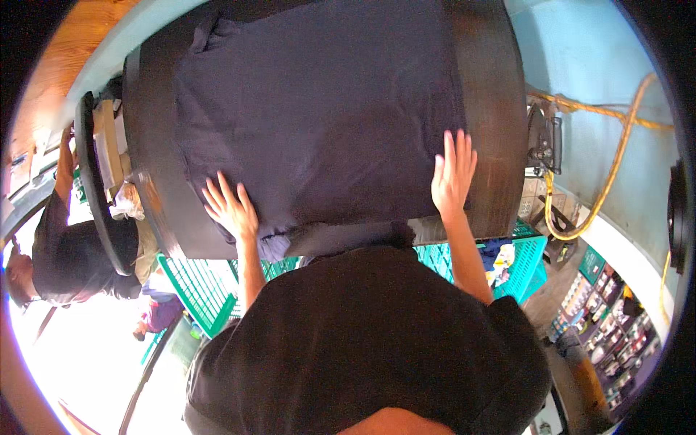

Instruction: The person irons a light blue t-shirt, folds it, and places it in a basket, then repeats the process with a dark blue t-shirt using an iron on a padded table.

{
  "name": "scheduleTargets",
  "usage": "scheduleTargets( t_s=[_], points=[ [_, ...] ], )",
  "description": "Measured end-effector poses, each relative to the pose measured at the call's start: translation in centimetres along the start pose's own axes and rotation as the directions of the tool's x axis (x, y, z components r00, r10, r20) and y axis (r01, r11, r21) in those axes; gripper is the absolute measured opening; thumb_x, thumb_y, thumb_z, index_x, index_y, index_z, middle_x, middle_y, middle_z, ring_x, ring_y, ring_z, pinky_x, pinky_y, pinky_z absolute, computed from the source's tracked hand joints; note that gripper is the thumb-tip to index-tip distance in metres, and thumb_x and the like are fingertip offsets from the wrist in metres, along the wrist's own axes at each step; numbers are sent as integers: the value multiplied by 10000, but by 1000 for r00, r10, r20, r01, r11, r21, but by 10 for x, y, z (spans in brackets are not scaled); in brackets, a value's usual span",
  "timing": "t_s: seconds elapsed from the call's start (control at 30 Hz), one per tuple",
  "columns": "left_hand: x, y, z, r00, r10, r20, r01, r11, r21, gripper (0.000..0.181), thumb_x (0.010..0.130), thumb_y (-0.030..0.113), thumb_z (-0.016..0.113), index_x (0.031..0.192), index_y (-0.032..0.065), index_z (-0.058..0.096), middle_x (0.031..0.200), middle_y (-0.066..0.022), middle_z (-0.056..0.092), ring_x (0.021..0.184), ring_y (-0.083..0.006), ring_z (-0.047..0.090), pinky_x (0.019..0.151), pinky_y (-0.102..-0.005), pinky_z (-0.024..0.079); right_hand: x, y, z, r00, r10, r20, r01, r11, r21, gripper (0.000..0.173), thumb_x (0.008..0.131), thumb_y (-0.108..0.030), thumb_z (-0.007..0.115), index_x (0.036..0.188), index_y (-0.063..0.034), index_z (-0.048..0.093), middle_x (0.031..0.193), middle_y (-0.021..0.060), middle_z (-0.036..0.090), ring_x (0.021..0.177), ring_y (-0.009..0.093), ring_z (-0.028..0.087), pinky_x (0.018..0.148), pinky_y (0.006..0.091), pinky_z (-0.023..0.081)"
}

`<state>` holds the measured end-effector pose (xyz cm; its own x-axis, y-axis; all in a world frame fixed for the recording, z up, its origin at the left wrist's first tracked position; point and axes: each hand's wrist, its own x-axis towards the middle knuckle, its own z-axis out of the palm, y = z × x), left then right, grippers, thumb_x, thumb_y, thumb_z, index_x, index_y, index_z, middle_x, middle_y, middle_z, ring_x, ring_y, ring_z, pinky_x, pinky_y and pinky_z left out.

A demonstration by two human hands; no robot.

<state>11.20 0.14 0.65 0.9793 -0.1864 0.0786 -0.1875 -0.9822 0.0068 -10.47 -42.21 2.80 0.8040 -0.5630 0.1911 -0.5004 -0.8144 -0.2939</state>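
A dark navy garment [326, 125] lies spread over a dark padded work surface [489, 125]. One corner of the cloth is bunched at the far left, and creases run along its left side. My left hand [234, 209] rests on the garment's near left part, palm down with the fingers spread. Near the garment's right edge, my right hand [454, 174] lies flat with its fingers pointing away from me. Neither hand grips anything. The cloth's near edge hangs towards my body, where some of it is hidden by my black shirt.
An iron [544, 141] stands beyond the surface's right edge, near a looped yellow hose or cord [614, 168]. Under the near edge are teal plastic baskets [204, 288], one at right [524, 261] holding cloth. Another person [81, 255] is at the left, beside a curved black edge [95, 185].
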Motion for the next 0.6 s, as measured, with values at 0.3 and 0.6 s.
scheduleTargets(
  t_s=[0.3,0.6],
  points=[
    [-43,-38,14,997,-77,-16,77,997,2,611,1045,467,427,1581,177,365,1655,-168,267,1537,-355,214,1215,-591,140,-46,43,8,993,114,9,-107,957,-268,536,1065,-388,432,1559,-182,395,1605,124,381,1490,402,304,1196,605,233],
    [-142,49,-18,844,511,-162,-530,746,-404,474,847,241,751,1302,142,662,1349,-136,556,1340,-345,481,1089,-552,365,26,197,-60,961,23,-276,-71,984,-165,484,933,-274,678,1338,-36,560,1292,221,606,1189,440,566,1020,515,452]
  ],
)
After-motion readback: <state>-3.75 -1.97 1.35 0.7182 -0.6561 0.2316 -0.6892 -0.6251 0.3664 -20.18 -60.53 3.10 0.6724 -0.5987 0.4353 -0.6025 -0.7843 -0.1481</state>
